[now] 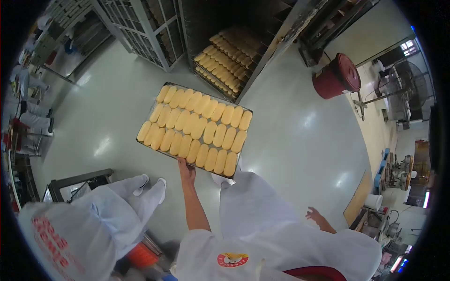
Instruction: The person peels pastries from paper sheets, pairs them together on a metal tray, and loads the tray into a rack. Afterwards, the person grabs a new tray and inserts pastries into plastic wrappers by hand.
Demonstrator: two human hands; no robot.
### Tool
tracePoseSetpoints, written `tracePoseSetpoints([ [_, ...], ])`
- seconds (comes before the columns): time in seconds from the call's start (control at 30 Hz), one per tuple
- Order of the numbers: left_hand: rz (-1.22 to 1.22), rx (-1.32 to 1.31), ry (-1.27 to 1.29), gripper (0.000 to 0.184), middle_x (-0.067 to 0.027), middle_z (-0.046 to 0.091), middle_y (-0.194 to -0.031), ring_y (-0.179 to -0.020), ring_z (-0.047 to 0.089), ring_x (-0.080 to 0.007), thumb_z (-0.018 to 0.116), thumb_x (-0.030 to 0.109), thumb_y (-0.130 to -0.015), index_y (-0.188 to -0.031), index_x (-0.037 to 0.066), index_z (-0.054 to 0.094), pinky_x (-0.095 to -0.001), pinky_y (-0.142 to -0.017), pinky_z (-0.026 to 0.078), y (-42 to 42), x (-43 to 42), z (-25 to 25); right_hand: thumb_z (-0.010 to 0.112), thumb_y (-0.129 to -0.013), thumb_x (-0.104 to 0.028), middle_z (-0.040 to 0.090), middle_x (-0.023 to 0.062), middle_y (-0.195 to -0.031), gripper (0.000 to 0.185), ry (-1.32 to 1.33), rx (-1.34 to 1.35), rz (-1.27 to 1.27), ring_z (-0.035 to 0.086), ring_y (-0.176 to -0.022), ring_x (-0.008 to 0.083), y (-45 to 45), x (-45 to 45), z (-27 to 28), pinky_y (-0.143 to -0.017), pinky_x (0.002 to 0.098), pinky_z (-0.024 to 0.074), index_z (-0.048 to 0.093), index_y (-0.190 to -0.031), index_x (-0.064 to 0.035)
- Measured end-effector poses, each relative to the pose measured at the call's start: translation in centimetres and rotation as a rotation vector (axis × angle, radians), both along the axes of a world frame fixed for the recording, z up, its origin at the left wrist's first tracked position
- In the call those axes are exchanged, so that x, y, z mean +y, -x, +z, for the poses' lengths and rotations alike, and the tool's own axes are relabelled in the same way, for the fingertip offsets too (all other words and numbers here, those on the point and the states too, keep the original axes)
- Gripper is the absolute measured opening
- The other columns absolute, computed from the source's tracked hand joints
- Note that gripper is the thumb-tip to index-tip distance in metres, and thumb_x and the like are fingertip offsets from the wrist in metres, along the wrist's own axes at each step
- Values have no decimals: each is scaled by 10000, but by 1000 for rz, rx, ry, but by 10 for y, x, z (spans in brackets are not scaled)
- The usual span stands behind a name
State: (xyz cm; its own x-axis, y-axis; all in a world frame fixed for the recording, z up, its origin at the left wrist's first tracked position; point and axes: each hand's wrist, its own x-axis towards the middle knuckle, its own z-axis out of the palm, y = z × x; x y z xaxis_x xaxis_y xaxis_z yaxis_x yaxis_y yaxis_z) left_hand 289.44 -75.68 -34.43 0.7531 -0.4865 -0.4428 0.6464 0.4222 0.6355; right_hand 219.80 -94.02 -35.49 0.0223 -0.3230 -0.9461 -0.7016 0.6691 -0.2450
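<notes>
A dark-rimmed baking tray (194, 129) carries several rows of oblong golden buns or small breads, set close together. My left hand (186, 171) holds the tray at its near edge, and part of the hand is hidden beneath it. The tray hangs in front of me above the floor, slightly turned. Off to my right side, my right hand (316, 216) is away from the tray, its fingers apart and holding nothing. Beyond the tray stands a tall dark rack or oven compartment (276, 54) with more filled trays (225, 61) low inside.
A grey metal barred rack (152, 35) stands left of the compartment. A co-worker in white (89, 225) is close on my left. A dark red lidded bin (335, 77) sits at the back right, near a large fan (405, 86). More people stand along the far left.
</notes>
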Motion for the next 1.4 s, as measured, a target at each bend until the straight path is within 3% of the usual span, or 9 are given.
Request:
tracePoseSetpoints([
  [0.23, 35, 27, -67, 552, -41, 418, -1366, -1231, 424, -206, 455, 423, -942, -1377, 115, 308, -378, -1029, 368, -68, -59, -64, 521, -922, -120, 655, 180, -795, 509, -161, 34, 147, 650, -721, 242, -66, -42, 24, -696, 370, 529, 324, -1382, -31],
  [0.33, 36, 62, -68, 564, -41, 417, -1362, -1216, 433, -197, 456, 434, -937, -1374, 108, 313, -362, -1017, 376, -89, -89, -82, 504, -928, -126, 649, 160, -776, 482, -36, -139, 158, 647, -701, 233, -129, -125, 27, -672, 360, 531, 344, -1374, -37],
  [0.4, 32, 83, -69, 572, -41, 417, -1360, -1211, 434, -194, 456, 442, -934, -1372, 103, 314, -354, -1010, 380, -97, -101, -94, 505, -929, -134, 630, 137, -769, 433, 150, -173, 15, 635, -709, 199, -176, -156, 79, -649, 336, 515, 397, -1337, -37],
  [0.5, 61, 115, -107, 577, -43, 424, -1349, -1210, 434, -197, 463, 444, -930, -1369, 100, 317, -359, -1006, 386, -104, -102, -109, 487, -928, -110, 625, 125, -734, 405, 180, -86, 72, 640, -654, 200, -106, -176, 70, -597, 328, 527, 422, -1323, -50],
  [0.67, 32, 181, -174, 527, -40, 445, -1328, -1185, 460, -189, 468, 422, -937, -1337, 100, 351, -357, -989, 405, -118, -118, -101, 496, -917, -90, 619, 112, -672, 396, 149, 65, -87, 626, -593, 201, -73, -147, 119, -570, 322, 526, 451, -1307, -38],
  [0.73, 29, 193, -190, 505, -34, 456, -1320, -1180, 465, -186, 471, 411, -940, -1323, 99, 365, -357, -985, 409, -122, -120, -102, 483, -927, -100, 623, 112, -684, 392, 38, 190, 46, 629, -604, 216, -94, -131, 136, -593, 327, 516, 449, -1317, -69],
  [0.9, -47, 200, -136, 438, 5, 513, -1233, -1090, 504, -150, 493, 380, -945, -1290, 127, 398, -318, -894, 437, -130, -113, -100, 478, -928, -99, 633, 98, -689, 401, -52, 74, 8, 638, -629, 196, -140, -104, 166, -605, 318, 528, 433, -1320, -29],
  [1.0, -60, 238, -284, 418, 5, 520, -1212, -1062, 507, -137, 505, 365, -945, -1281, 139, 404, -304, -855, 443, -141, -117, -83, 466, -932, -95, 630, 97, -687, 388, -60, 124, 11, 640, -632, 193, -157, -110, 170, -604, 321, 527, 445, -1314, -34],
  [1.4, -180, 221, -336, 387, -8, 550, -1196, -1085, 528, -140, 506, 360, -944, -1228, 101, 451, -317, -904, 449, -160, -113, -73, 471, -918, -72, 620, 89, -699, 406, -23, 115, -37, 629, -625, 165, -176, -91, 200, -587, 288, 518, 447, -1323, -49],
])
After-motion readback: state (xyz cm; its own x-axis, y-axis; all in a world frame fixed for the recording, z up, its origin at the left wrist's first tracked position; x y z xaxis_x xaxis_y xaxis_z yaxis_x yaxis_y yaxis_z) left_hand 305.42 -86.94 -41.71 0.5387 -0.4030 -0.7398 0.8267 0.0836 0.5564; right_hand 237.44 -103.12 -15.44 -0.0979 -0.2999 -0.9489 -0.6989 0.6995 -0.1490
